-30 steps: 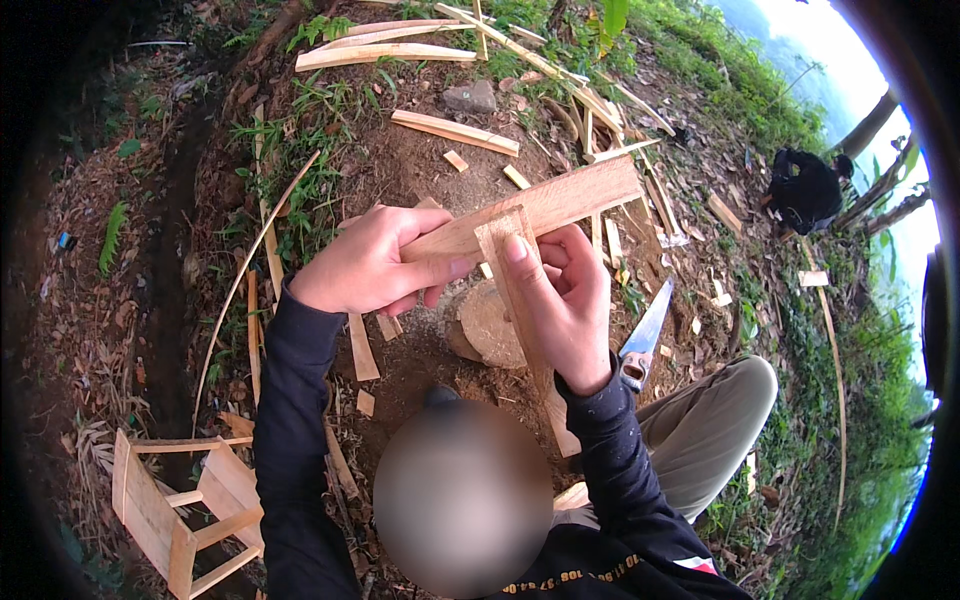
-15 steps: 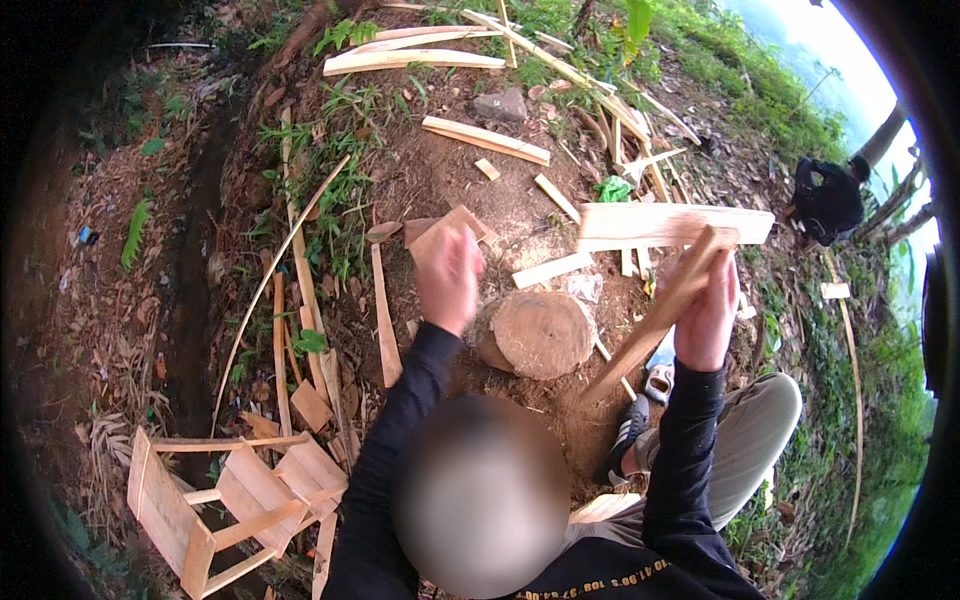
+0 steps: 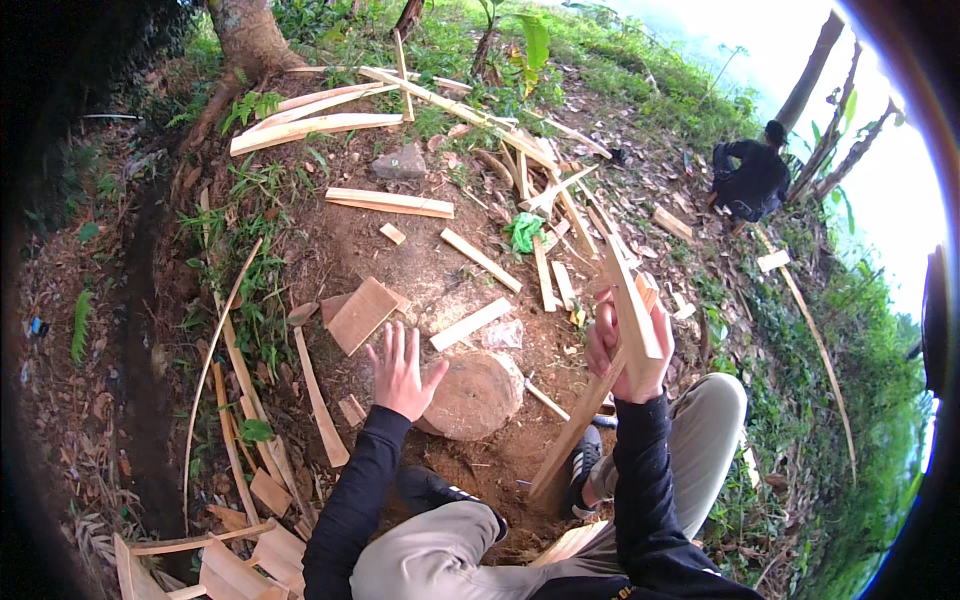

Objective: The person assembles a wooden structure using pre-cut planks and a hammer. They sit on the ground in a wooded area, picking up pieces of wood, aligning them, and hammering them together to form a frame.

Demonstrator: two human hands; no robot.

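My left hand (image 3: 398, 382) is open, fingers spread, over the left edge of a round wooden stump (image 3: 478, 395). It holds nothing. Just beyond its fingertips a square piece of board (image 3: 362, 316) lies on the ground. My right hand (image 3: 640, 368) is wrapped around two wooden boards that meet at an angle, right of the stump. One long board (image 3: 575, 430) slants down toward my shoe; the other board (image 3: 632, 305) points away from me. My fingers partly hide where they meet. A hammer-like tool (image 3: 545, 400) lies beside the stump, partly hidden.
Loose wood strips (image 3: 390, 203) and a grey stone (image 3: 400, 162) lie beyond the stump. A green plastic bag (image 3: 523, 232) sits near piled sticks. A slatted wooden frame (image 3: 235, 570) stands at lower left. Another person (image 3: 752, 180) crouches at far right, near tree trunks.
My left hand has moved from over the square board to the stump's edge, fingers now spread. The boards in my right hand have turned, the crosswise one now pointing away. The view has shifted.
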